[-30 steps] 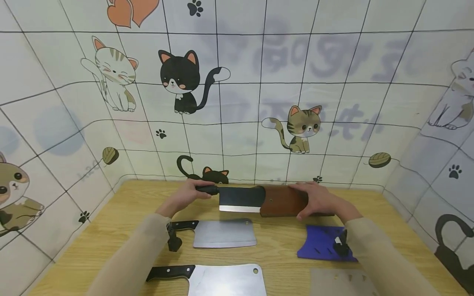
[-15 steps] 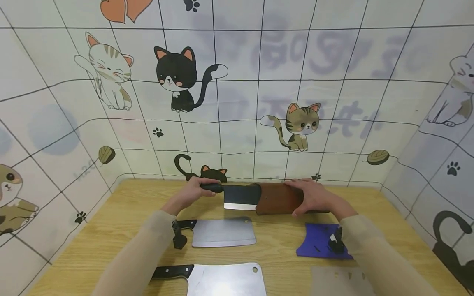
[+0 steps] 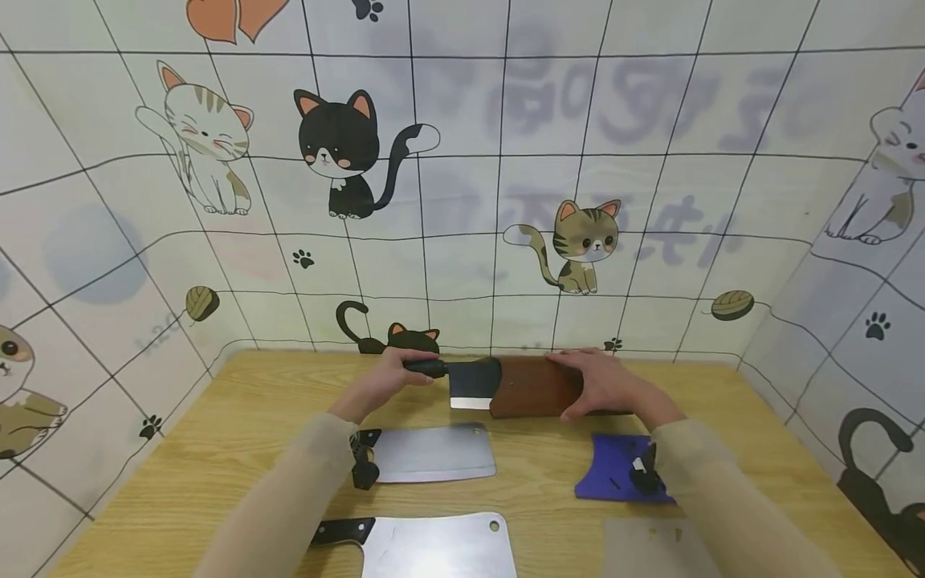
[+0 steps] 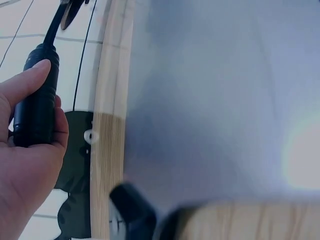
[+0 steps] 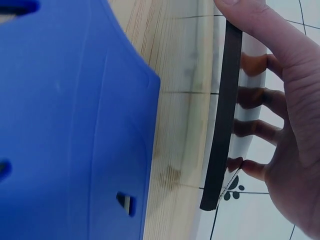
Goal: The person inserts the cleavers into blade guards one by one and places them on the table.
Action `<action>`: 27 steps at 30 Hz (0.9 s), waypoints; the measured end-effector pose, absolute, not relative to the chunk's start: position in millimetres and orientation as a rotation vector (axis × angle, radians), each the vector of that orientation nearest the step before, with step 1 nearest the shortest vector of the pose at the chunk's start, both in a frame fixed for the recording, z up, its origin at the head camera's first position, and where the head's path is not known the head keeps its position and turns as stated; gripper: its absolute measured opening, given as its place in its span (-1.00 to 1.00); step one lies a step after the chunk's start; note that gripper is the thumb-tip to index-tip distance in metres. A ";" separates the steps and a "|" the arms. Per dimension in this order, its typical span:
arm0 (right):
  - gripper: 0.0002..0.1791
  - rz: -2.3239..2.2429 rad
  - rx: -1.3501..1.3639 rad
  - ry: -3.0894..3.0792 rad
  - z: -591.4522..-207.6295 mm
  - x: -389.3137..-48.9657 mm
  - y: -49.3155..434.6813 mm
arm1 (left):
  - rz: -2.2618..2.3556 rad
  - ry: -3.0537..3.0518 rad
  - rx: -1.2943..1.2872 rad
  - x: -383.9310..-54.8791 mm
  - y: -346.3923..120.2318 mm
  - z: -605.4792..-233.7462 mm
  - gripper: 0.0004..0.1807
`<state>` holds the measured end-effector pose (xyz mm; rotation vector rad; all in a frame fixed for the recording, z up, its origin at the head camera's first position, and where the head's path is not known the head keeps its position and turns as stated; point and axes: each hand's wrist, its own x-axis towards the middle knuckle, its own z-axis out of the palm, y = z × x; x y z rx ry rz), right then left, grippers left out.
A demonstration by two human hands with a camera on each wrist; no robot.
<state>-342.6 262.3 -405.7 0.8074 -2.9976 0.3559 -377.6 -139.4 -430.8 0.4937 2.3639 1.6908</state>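
Note:
My left hand (image 3: 386, 381) grips the black handle (image 3: 428, 368) of a cleaver near the back of the table; in the left wrist view the thumb lies along this round, ridged handle (image 4: 37, 100). The cleaver's dark blade (image 3: 473, 381) has a bright lower edge, and its right part is hidden inside a brown sheath (image 3: 535, 387). My right hand (image 3: 609, 381) holds the sheath's right end, thumb at the near side. In the right wrist view, my right hand's fingers (image 5: 305, 115) lie spread over a shiny surface beside a dark edge strip (image 5: 222, 120).
Two more cleavers lie nearer, a smaller one (image 3: 433, 454) and a larger one (image 3: 441, 547), both with black handles to the left. A blue slotted sheath (image 3: 614, 467) and a beige flat piece (image 3: 646, 547) lie at right. A cat-patterned wall covering (image 3: 462, 265) encloses the wooden table.
My left hand has moved right with the cleaver, and less of its blade shows outside the brown sheath. The sheath and my right hand have shifted slightly left.

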 end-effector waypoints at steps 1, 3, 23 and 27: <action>0.23 0.354 0.804 -3.004 -405.2 -342.3 260.7 | 1.705 2.345 0.486 -377.9 -136.5 -431.1 -0.44; 0.23 0.345 0.805 -3.008 -404.8 -342.7 257.2 | 1.730 2.319 0.469 -378.2 -130.6 -431.3 -0.42; 0.20 0.363 0.819 -3.012 -409.5 -346.2 253.8 | 1.747 2.326 0.468 -382.8 -105.0 -437.1 -0.48; 0.22 0.356 0.811 -3.017 -412.4 -347.6 255.7 | 1.757 2.315 0.464 -384.5 -102.6 -438.3 -0.48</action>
